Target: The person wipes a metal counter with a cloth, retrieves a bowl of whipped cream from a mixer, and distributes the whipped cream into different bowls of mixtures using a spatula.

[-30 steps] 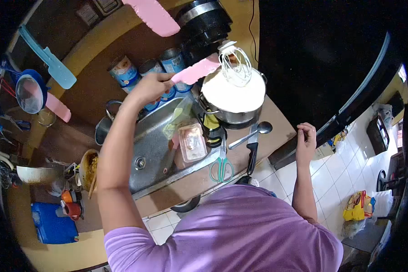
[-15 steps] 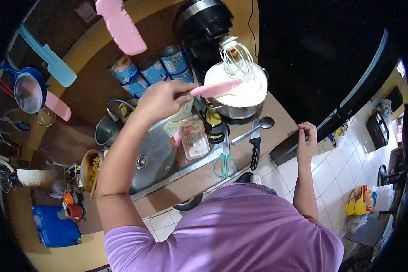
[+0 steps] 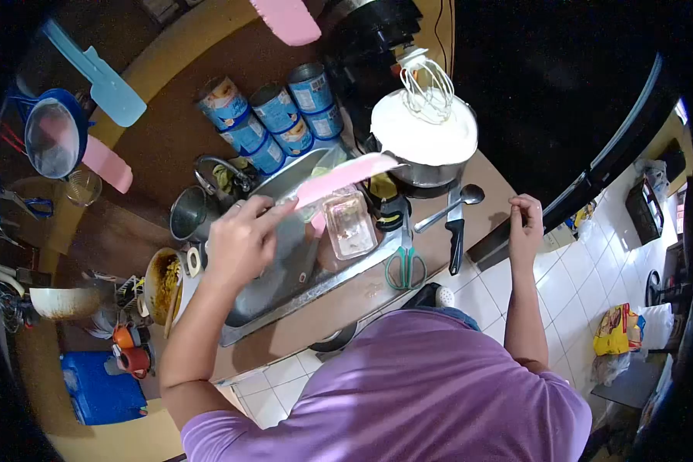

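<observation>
I have the pink spatula [image 3: 339, 181] raised over the sink [image 3: 285, 266], its far end pointing right toward the pot [image 3: 431, 175]; I cannot tell whether they touch. My left grip [image 3: 242, 239] is clamped on its near end. A white creamy mix [image 3: 408, 135] fills the pot under a wire whisk [image 3: 431, 96]. Nearer, scissors [image 3: 406, 269], a knife [image 3: 456, 245] and a spoon [image 3: 472, 194] lie on the surface [image 3: 494, 179]. My right grip [image 3: 525, 219] is by its right edge, fingers curled; I cannot tell if they meet.

The left hand [image 3: 242, 240] holds a pink spatula [image 3: 340, 180] above the sink [image 3: 289, 250]. To the right, a whisk [image 3: 431, 86] hangs over the pot [image 3: 429, 175].
</observation>
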Demonstrator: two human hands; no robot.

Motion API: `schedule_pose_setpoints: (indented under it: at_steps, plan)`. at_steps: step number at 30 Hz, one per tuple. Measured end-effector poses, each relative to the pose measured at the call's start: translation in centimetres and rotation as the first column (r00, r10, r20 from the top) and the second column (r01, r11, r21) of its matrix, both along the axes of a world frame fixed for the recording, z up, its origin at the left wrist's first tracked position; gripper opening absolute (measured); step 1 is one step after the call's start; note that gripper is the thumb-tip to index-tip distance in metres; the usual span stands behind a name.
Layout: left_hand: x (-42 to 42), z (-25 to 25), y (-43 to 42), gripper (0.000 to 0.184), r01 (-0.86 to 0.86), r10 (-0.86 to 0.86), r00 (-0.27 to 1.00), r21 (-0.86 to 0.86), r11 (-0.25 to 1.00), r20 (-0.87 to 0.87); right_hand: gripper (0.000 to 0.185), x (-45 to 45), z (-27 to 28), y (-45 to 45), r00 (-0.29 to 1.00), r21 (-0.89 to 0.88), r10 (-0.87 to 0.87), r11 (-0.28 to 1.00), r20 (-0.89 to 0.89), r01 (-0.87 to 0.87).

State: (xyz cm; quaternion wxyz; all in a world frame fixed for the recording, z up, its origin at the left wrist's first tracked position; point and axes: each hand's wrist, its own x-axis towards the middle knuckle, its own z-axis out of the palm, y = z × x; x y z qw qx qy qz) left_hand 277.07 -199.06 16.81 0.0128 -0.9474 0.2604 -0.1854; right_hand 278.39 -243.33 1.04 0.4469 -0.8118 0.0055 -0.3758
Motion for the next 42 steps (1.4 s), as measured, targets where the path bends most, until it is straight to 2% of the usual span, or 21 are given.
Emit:
schedule_pose_setpoints:
  at_steps: [3, 5, 7, 9, 10, 14, 16, 17, 19, 20, 21, 23, 24, 26, 27, 28, 30, 34, 36, 40, 42]
  plan:
    - [2.6, -1.6, -0.2, 0.052, -0.175, -0.041, 0.920, -0.501, 0.847, -0.390, 0.011, 0.6, 0.5, 1.0, 0.996, 0.116, 0.027, 0.993, -0.080, -0.017]
    - [4.0, -1.8, -3.4, 0.047, -0.566, -0.180, 0.616, -0.590, 0.576, -0.767, 0.012, 2.1, 0.9, 2.0, 0.993, 0.200, 0.104, 0.975, -0.052, -0.091]
    - [5.9, -6.3, -5.0, 0.045, -0.574, -0.462, 0.554, -0.720, 0.391, -0.693, 0.013, 3.5, 1.2, 2.6, 0.985, 0.224, 0.163, 0.963, -0.057, -0.147]
    - [5.9, -8.7, -5.9, 0.045, -0.583, -0.473, 0.541, -0.716, 0.384, -0.695, 0.013, 4.4, 2.5, 3.4, 0.985, 0.205, 0.165, 0.967, -0.052, -0.152]
    - [4.9, -8.3, -5.8, 0.046, -0.701, -0.413, 0.482, -0.623, 0.347, -0.773, 0.013, 4.8, 2.9, 3.0, 0.984, 0.201, 0.170, 0.967, -0.053, -0.157]
    - [0.1, -7.5, -1.4, 0.045, -0.742, -0.280, 0.483, -0.557, 0.372, -0.830, 0.015, 7.2, 2.3, -0.2, 0.981, 0.219, 0.194, 0.957, 0.008, -0.192]
    - [-1.4, -6.7, -0.3, 0.044, -0.779, -0.262, 0.527, -0.583, 0.231, -0.808, 0.019, 9.7, 1.3, -1.9, 0.977, 0.292, 0.215, 0.935, -0.014, -0.201]
    - [-1.5, -7.0, -0.3, 0.033, -0.763, -0.323, 0.598, -0.645, 0.054, -0.734, 0.021, 11.3, 0.9, -2.4, 0.973, 0.318, 0.211, 0.933, -0.096, -0.171]
    - [-0.7, -7.8, -2.0, 0.019, -0.642, -0.329, 0.732, -0.766, -0.038, -0.597, 0.030, 15.8, -0.6, -3.3, 0.929, 0.365, 0.246, 0.921, -0.277, -0.135]
    - [0.1, -7.4, -3.9, 0.019, -0.628, -0.259, 0.745, -0.777, 0.040, -0.615, 0.041, 17.7, -0.9, -2.7, 0.878, 0.515, 0.346, 0.846, -0.332, -0.138]
    - [1.3, -9.7, -5.2, 0.022, -0.573, -0.277, 0.797, -0.817, -0.066, -0.537, 0.051, 19.3, -0.5, -2.0, 0.801, 0.558, 0.399, 0.824, -0.447, -0.099]
    - [4.3, -11.6, -9.6, 0.020, -0.547, -0.165, 0.836, -0.813, -0.196, -0.523, 0.052, 22.4, -1.3, 0.0, 0.654, 0.941, 0.749, 0.287, -0.106, -0.176]
    - [5.8, -12.6, -11.5, 0.017, -0.559, -0.117, 0.829, -0.803, -0.206, -0.547, 0.048, 24.7, -2.2, -0.1, 0.670, 0.893, 0.722, 0.401, -0.172, -0.203]
    - [8.7, -15.2, -14.4, 0.016, -0.477, -0.179, 0.878, -0.833, -0.280, -0.443, 0.047, 26.9, -2.7, 0.4, 0.669, 0.839, 0.728, 0.450, -0.148, -0.305]
    - [9.4, -15.7, -16.0, 0.017, -0.482, -0.240, 0.876, -0.774, -0.411, -0.418, 0.044, 26.9, -2.0, 0.7, 0.692, 0.837, 0.709, 0.455, -0.134, -0.304]
    - [9.6, -15.3, -17.4, 0.019, -0.479, -0.185, 0.877, -0.798, -0.364, -0.442, 0.042, 26.8, -1.2, 0.9, 0.661, 0.851, 0.741, 0.418, -0.117, -0.319]
    - [9.8, -15.0, -19.5, 0.020, -0.416, -0.240, 0.908, -0.806, -0.421, -0.343, 0.039, 28.9, -1.7, 0.9, 0.607, 0.885, 0.790, 0.343, -0.089, -0.316]
    - [9.6, -12.9, -22.3, 0.016, -0.331, -0.176, 0.943, -0.829, -0.450, -0.281, 0.036, 30.1, -0.9, 1.5, 0.531, 0.857, 0.843, 0.336, -0.088, -0.392]
    - [10.0, -12.2, -22.7, 0.017, -0.305, -0.126, 0.952, -0.830, -0.467, -0.279, 0.032, 30.8, -0.9, 1.8, 0.559, 0.910, 0.828, 0.273, -0.056, -0.312]
    - [11.3, -11.6, -22.6, 0.017, -0.286, -0.169, 0.958, -0.798, -0.531, -0.231, 0.030, 32.3, -3.1, 0.7, 0.624, 0.923, 0.767, 0.336, -0.152, -0.189]
    - [11.7, -10.7, -22.7, 0.018, -0.219, -0.097, 0.976, -0.847, -0.484, -0.197, 0.030, 28.6, -0.1, 1.3, 0.648, 0.953, 0.749, 0.280, -0.140, -0.118]
